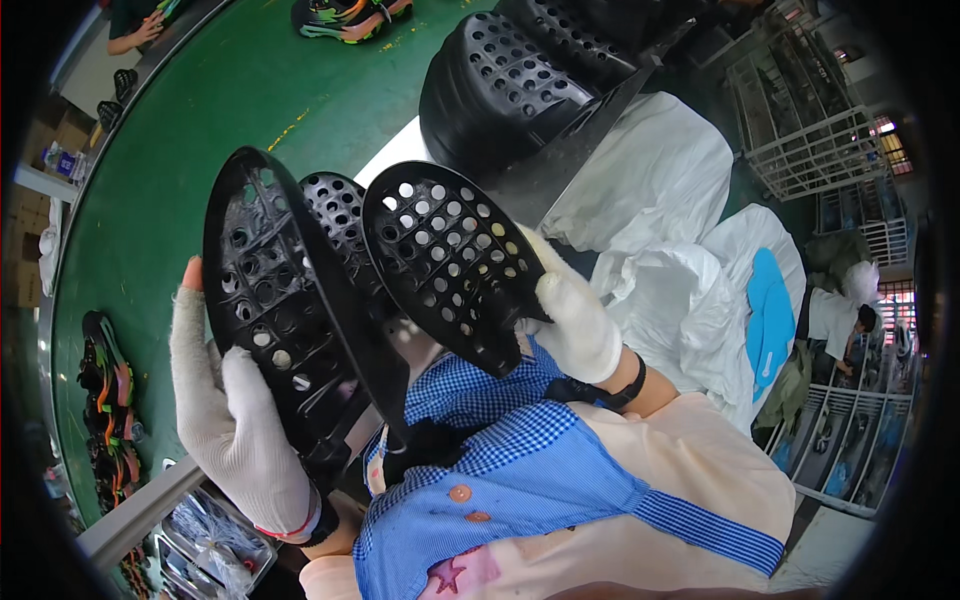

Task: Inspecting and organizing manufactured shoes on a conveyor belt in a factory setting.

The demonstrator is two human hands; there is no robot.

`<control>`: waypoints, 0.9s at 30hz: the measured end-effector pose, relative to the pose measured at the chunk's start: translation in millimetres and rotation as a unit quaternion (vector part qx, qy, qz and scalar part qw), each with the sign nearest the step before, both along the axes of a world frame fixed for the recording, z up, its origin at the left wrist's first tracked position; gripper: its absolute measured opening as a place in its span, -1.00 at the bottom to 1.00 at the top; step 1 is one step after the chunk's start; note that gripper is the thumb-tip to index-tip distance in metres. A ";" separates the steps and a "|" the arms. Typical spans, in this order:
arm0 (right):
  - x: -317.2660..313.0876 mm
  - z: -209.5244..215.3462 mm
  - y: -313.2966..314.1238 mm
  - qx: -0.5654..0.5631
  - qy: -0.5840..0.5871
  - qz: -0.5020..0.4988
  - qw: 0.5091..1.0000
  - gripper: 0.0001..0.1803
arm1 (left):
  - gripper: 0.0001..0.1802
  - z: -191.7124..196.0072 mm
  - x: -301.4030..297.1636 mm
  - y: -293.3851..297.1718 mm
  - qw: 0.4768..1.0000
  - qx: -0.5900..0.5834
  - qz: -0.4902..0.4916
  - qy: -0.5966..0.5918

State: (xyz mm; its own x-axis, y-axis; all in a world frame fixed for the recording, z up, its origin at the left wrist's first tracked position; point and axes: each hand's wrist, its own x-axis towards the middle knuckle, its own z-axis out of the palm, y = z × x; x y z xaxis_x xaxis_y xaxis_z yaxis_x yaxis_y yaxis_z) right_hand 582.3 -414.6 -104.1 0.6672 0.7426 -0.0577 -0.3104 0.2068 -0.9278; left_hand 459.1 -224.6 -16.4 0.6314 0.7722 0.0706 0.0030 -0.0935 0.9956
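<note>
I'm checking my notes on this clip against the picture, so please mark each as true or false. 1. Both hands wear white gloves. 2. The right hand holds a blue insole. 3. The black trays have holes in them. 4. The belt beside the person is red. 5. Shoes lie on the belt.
1. True: the left hand and the right hand both wear white knit gloves.
2. False: the right hand holds a black perforated tray; a blue insole lies apart on white bags.
3. True: the tray in the left hand is holed too.
4. False: the belt is green.
5. True: colourful shoes lie on it.
</note>
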 end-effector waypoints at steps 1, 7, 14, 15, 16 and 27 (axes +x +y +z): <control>0.5 0.1 0.2 0.000 0.006 -0.006 1.000 -0.14 | -0.44 -0.4 1.0 3.5 1.000 0.013 0.021 0.018; 6.6 5.6 4.2 0.026 -0.007 -0.008 1.000 -0.09 | -0.40 -7.1 13.5 5.6 0.996 0.049 0.062 0.030; 21.7 2.8 7.4 0.026 0.037 -0.001 0.999 -0.06 | -0.44 -2.8 16.9 8.8 0.996 0.041 0.010 0.078; 22.4 1.6 8.6 0.034 0.036 0.004 0.999 -0.06 | -0.44 -2.6 17.9 9.1 0.993 0.061 0.016 0.095; 22.7 0.0 10.2 0.041 0.038 0.003 0.998 -0.06 | -0.44 -3.0 19.7 9.1 0.996 0.047 0.014 0.076; 24.7 19.7 22.0 -0.151 -0.303 -0.116 0.934 -0.07 | -0.47 -30.0 -23.8 35.9 0.995 -0.069 0.046 -0.062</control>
